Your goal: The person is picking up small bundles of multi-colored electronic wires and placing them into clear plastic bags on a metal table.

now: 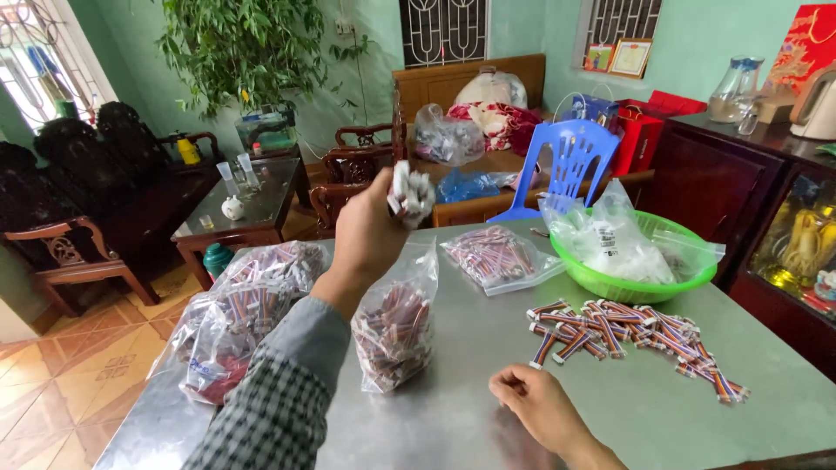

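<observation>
My left hand [370, 231] is raised above the metal table [488, 348], closed on a small white bundle of connectors [411, 193]. Below it stands a clear plastic bag [396, 326] filled with short multicoloured wire pieces. My right hand [535, 405] rests on the table near the front edge, fingers curled, holding nothing. To its right lies a loose pile of multicoloured wire harnesses [636, 335].
Several more filled bags [239, 313] lie at the table's left, and a flat one [498, 257] at the middle back. A green bowl [636, 283] holds empty plastic bags. A blue plastic chair [570, 165], wooden furniture and a dark cabinet [749, 191] surround the table.
</observation>
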